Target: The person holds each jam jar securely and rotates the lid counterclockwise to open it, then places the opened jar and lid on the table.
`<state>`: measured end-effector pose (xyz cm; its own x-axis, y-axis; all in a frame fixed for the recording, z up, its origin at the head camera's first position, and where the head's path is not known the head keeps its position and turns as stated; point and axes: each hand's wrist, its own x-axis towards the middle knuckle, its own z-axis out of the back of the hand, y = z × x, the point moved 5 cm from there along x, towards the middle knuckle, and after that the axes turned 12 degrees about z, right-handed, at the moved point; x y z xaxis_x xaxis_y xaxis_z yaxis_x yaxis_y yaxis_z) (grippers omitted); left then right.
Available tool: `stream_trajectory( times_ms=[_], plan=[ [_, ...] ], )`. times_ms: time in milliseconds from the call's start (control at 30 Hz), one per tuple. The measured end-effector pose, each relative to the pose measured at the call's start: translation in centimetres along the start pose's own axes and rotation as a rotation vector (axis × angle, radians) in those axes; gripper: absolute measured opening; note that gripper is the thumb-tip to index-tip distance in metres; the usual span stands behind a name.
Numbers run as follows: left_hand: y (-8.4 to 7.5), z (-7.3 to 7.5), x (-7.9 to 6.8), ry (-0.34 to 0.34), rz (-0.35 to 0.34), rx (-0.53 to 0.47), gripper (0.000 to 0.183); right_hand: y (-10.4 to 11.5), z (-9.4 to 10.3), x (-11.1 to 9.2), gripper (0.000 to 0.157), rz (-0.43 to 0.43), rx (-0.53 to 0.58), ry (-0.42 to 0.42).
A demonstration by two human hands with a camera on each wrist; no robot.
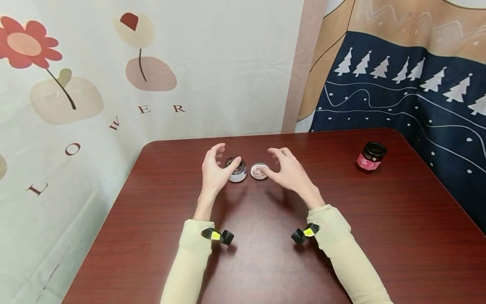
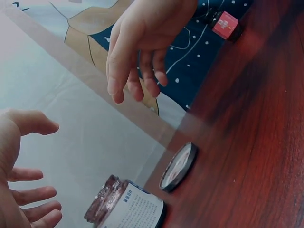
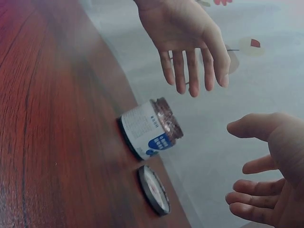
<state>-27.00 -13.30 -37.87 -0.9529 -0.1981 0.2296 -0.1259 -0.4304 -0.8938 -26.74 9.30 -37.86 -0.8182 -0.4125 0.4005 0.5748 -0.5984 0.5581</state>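
Observation:
An uncapped glass jar (image 1: 238,175) with a white and blue label stands upright on the table, dark residue smeared around its neck (image 3: 166,118). Just right of it a round lid (image 1: 259,171) lies with its pale inner side up and a dark rim. My left hand (image 1: 215,173) hovers beside the jar, fingers spread and relaxed; its thumb overlaps the jar in the head view, while both wrist views show a gap. Over the lid's right side, my right hand (image 1: 289,172) is held with loosely bent fingers and nothing in them.
A closed jar (image 1: 371,157) with a black lid and pink label stands at the table's right side. The dark red wooden table (image 1: 258,261) meets a pale printed curtain (image 1: 228,67) at the back and a navy tree-patterned cloth (image 1: 402,101) at the right.

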Motion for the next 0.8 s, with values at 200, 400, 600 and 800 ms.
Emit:
stream_trajectory(
  times_ms=[200,400,600,800],
  plan=[
    [-0.8,0.0,-0.2,-0.010,-0.047,-0.017,0.055,0.6,0.7,-0.1,0.063,0.017,0.001,-0.017],
    [-1.4,-0.1,-0.5,-0.007,-0.061,-0.032,0.051,0.3,0.9,-0.5,0.063,0.014,-0.007,-0.013],
    [-1.9,-0.3,-0.7,0.005,-0.070,-0.045,0.048,-0.1,1.4,-0.9,0.065,0.016,-0.016,-0.016],
    [-2.3,-0.5,-1.0,0.013,-0.087,-0.062,0.045,-0.3,2.4,-1.2,0.065,0.010,-0.012,-0.032]
  ],
)
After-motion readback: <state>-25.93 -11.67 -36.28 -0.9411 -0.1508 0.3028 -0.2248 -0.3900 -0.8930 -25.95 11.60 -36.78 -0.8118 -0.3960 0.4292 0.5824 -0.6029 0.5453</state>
